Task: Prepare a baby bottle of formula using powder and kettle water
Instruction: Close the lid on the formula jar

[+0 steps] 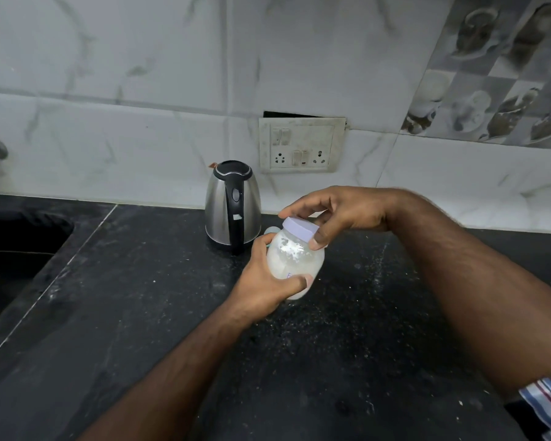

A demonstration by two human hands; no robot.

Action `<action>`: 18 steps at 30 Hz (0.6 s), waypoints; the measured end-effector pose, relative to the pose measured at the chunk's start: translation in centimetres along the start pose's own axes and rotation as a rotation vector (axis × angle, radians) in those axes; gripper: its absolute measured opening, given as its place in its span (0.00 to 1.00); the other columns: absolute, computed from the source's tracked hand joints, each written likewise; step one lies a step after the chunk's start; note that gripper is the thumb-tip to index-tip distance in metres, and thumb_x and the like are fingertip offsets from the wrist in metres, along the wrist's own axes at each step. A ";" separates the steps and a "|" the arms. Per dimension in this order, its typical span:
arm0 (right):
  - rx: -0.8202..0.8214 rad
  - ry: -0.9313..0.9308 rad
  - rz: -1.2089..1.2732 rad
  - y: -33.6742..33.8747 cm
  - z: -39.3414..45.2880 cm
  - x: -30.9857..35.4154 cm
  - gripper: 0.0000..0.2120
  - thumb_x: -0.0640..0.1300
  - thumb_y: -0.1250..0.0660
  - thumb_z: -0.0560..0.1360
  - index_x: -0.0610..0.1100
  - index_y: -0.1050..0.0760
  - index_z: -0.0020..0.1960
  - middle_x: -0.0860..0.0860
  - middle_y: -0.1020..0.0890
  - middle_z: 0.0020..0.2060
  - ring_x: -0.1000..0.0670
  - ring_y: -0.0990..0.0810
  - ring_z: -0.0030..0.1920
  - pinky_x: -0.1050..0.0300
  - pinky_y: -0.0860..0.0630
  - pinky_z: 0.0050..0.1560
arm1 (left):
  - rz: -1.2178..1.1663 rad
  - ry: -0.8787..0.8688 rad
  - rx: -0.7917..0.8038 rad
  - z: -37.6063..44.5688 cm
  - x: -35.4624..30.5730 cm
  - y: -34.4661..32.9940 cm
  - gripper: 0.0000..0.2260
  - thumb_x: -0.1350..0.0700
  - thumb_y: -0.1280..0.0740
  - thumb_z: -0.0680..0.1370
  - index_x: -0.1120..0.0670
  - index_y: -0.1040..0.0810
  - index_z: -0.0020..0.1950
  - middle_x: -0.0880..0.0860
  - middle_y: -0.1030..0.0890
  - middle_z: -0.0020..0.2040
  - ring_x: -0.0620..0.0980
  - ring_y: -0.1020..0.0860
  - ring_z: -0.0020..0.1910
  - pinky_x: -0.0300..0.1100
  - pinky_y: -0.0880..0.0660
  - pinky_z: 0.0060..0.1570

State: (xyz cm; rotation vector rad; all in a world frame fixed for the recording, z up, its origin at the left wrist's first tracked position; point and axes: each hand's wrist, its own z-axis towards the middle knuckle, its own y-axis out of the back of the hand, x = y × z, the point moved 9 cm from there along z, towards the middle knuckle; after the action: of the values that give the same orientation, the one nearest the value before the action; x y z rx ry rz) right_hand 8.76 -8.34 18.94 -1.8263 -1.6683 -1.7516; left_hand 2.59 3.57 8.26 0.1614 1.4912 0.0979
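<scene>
**Q:** What do your hands hold, and how?

**A:** Your left hand (261, 283) wraps the lower body of a squat, translucent plastic baby bottle (295, 257), thumb curled across its front. Your right hand (341, 211) pinches the smooth, pale lilac screw cap (299, 229) from above, fingertips on its far rim and thumb on its near edge. The bottle is tilted and held just above the countertop, in front of the kettle and to its right.

**Q:** What is inside?

**A:** A milky white liquid fills the lower part; clumps of white powder cling to the inner wall near the shoulder.

**Q:** And the surroundings?

**A:** A rounded brushed-steel electric kettle (232, 206), with black plastic lid and handle, stands upright on the black speckled stone countertop (159, 300), which is dusted with pale grains. A small pale rounded object (271, 230), possibly a teat cover, shows between kettle and bottle. A grimy socket plate (301, 144) sits in the glossy marble-patterned wall tiles (140, 58). A dark sink basin (16, 246) lies at left.
</scene>
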 end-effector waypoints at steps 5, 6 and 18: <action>-0.032 -0.047 -0.052 -0.3 0.2 0.7 0.29 0.43 0.20 0.71 0.60 0.22 0.69 0.44 0.17 0.60 0.48 0.16 0.57 0.46 0.19 0.61 | 0.025 -0.012 0.008 -0.4 -0.1 0.6 0.41 0.42 0.22 0.61 0.39 0.38 0.69 0.39 0.24 0.60 0.40 0.21 0.56 0.31 0.21 0.44; -0.018 -0.052 -0.072 -0.4 0.2 0.8 0.30 0.43 0.19 0.71 0.61 0.22 0.68 0.47 0.17 0.60 0.51 0.16 0.56 0.51 0.18 0.58 | 0.029 -0.014 0.013 -0.4 -0.1 0.7 0.41 0.42 0.22 0.61 0.39 0.38 0.70 0.40 0.24 0.60 0.40 0.21 0.57 0.32 0.21 0.44; -0.187 -0.169 -0.404 1.0 0.5 2.1 0.36 0.75 0.35 0.66 0.48 0.16 0.57 0.46 0.13 0.52 0.55 0.15 0.43 0.57 0.20 0.47 | 0.044 -0.037 -0.001 -0.5 -1.4 1.9 0.38 0.47 0.22 0.64 0.40 0.38 0.69 0.40 0.24 0.60 0.39 0.22 0.57 0.30 0.24 0.46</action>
State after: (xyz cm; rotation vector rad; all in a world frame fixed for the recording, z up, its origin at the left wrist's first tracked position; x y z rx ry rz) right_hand 9.20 -7.16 20.92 -1.8572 -2.1294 -2.0134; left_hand 2.06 5.20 9.89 0.1944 1.4510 0.1297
